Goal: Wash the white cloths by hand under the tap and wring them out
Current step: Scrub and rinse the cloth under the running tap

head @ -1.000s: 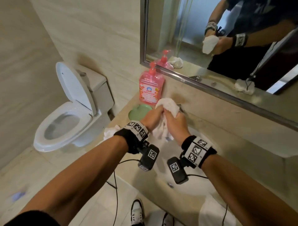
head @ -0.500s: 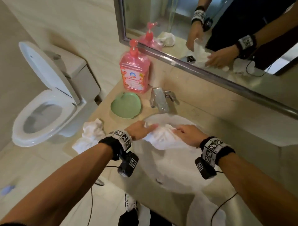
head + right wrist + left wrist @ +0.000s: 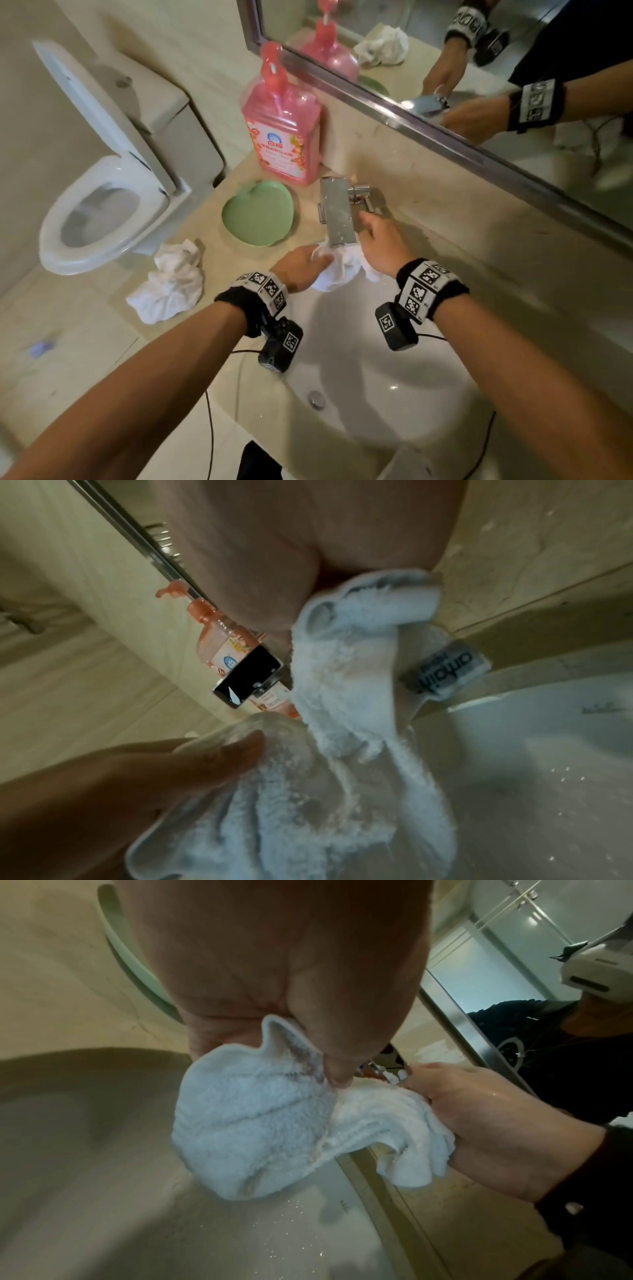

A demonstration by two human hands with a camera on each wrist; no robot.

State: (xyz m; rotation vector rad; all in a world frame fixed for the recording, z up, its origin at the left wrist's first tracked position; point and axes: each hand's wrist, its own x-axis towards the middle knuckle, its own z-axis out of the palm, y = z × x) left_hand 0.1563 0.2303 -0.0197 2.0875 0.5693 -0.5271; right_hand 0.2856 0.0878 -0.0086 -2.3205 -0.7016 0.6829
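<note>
A wet white cloth [image 3: 339, 270] hangs bunched between both hands, right under the spout of the steel tap [image 3: 337, 212], over the back of the white basin [image 3: 359, 359]. My left hand [image 3: 301, 267] pinches its left part, thumb pressed into the cloth [image 3: 257, 1123]. My right hand [image 3: 380, 246] grips the right part in its palm, one finger reaching up beside the tap's lever. A thin stream of water runs down the cloth's fold. The right wrist view shows the cloth [image 3: 342, 683] with a grey label, close to the tap [image 3: 246, 680]. A second white cloth [image 3: 171, 284] lies crumpled on the counter, left.
A pink soap bottle [image 3: 282, 133] and a green heart-shaped dish [image 3: 258, 217] stand left of the tap. The mirror [image 3: 445, 113] runs along the wall behind. A toilet [image 3: 102, 205] with its lid up stands further left. Cables hang from both wrist cameras over the counter's front edge.
Both hands have brought the cloth down from in front of the soap bottle into the basin, then up under the tap's spout. The right hand has moved towards the lever.
</note>
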